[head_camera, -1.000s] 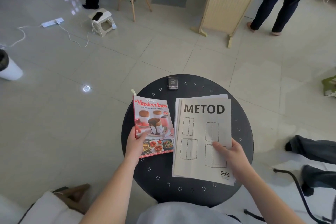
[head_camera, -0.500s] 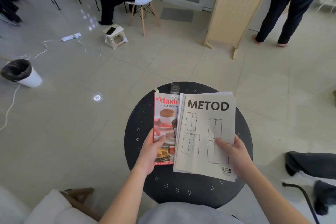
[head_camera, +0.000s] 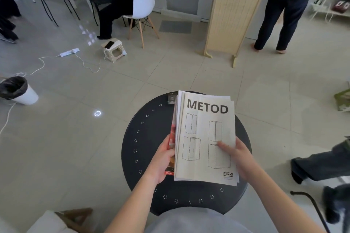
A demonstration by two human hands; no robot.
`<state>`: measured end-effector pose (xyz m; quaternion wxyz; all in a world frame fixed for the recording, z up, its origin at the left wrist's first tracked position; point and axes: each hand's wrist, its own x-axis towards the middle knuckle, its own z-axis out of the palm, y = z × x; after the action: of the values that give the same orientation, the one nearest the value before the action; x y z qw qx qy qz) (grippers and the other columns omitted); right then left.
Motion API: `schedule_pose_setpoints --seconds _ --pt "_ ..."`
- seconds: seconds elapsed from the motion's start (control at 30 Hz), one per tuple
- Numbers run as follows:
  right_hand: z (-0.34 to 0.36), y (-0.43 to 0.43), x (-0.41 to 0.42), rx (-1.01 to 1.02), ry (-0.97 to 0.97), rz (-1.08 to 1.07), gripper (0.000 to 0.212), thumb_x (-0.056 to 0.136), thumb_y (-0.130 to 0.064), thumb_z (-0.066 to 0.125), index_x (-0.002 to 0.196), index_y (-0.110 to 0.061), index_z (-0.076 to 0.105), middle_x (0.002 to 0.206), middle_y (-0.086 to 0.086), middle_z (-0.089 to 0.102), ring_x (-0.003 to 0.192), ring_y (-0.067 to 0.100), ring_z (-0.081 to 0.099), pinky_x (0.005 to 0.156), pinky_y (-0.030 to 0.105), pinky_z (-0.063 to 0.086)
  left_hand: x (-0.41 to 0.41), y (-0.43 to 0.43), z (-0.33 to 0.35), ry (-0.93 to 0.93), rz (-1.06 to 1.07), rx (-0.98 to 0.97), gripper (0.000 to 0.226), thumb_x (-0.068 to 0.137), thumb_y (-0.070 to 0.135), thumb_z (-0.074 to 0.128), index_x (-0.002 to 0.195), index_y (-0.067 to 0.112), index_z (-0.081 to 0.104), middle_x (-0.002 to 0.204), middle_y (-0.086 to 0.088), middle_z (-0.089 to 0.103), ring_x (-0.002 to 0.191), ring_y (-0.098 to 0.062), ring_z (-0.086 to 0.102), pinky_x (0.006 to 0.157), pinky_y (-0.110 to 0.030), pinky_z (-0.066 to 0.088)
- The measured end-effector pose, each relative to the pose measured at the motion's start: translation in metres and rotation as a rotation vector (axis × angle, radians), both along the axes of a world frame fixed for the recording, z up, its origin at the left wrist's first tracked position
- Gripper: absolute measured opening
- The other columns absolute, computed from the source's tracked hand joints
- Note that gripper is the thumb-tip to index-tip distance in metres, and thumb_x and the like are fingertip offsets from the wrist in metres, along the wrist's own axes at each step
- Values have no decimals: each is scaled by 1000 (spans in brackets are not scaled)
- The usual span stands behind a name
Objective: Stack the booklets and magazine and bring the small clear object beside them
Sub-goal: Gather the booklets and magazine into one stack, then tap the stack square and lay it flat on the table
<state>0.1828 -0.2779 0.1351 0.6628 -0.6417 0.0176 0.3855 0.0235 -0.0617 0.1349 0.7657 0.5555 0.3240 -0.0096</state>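
Observation:
On the round black table (head_camera: 144, 149) lies a pile of white METOD booklets (head_camera: 205, 138). A red cooking magazine (head_camera: 172, 138) lies almost wholly under their left side; only a thin strip of its left edge shows. My left hand (head_camera: 162, 160) grips that edge of the magazine. My right hand (head_camera: 238, 155) holds the booklets at their right edge, with the thumb pressed on the cover. The small clear object (head_camera: 171, 98) rests at the table's far rim, just left of the booklets' top corner, apart from both hands.
A white bin with a black liner (head_camera: 18, 90) stands on the floor at left, near a power strip (head_camera: 69, 52) with cables and a small step stool (head_camera: 114, 50). A white chair (head_camera: 141, 11) and a wooden screen (head_camera: 234, 11) stand behind. People stand at the back; legs show at right.
The magazine has slid right with my left hand, going from beside the booklets to almost fully beneath them. My right hand stays on the booklets. The view has tilted up.

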Motion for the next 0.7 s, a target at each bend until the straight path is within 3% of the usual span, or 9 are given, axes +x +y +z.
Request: schedule_pose_setpoints --seconds 0.1,0.17,0.33,0.43,0.53,0.63,0.7 --pt "-6 -3 -2 -31 -69 -43 39 101 -7 71 136 -19 62 123 11 81 109 37 80 95 62 62 6 -10 4 -8 3 25 34 109 55 50 135 41 68 131 8 78 123 -19 75 109 -53 56" --pt "-9 -5 -4 -57 -130 -47 41 100 -8 73 136 -23 61 124 7 80 109 34 80 96 62 62 9 -10 6 -16 -10 72 40 106 60 52 136 39 68 133 11 77 126 -16 73 110 -51 55" --pt "-11 -4 -9 -115 -234 13 43 98 -7 74 133 -29 63 123 -2 80 109 23 80 91 51 65 14 -1 -6 31 12 205 36 94 19 83 126 32 73 119 13 82 110 -6 78 106 -45 61" --pt "-14 0 -8 -160 -279 62 39 97 -7 75 128 -29 67 117 -8 82 103 9 80 89 37 64 10 4 -18 89 5 292 36 91 15 86 119 35 75 115 14 83 104 -2 78 102 -42 63" --pt "-21 6 -8 -216 -298 111 31 98 -7 76 121 -26 70 111 -12 81 94 -1 77 87 27 60 7 6 -35 126 14 396 33 91 10 84 120 26 79 116 10 83 107 -7 78 101 -43 63" --pt "-37 11 -8 -284 -331 165 26 99 -6 74 123 -13 74 110 -7 79 102 4 73 84 23 56 6 3 -48 194 25 493 31 91 9 84 119 20 78 120 4 80 111 -15 76 97 -37 63" --pt "-48 13 -10 -316 -337 183 24 99 -7 73 123 -9 75 111 -4 79 104 8 73 86 25 55 5 3 -58 235 40 507 34 91 9 84 123 16 78 124 0 80 114 -20 75 100 -40 63"
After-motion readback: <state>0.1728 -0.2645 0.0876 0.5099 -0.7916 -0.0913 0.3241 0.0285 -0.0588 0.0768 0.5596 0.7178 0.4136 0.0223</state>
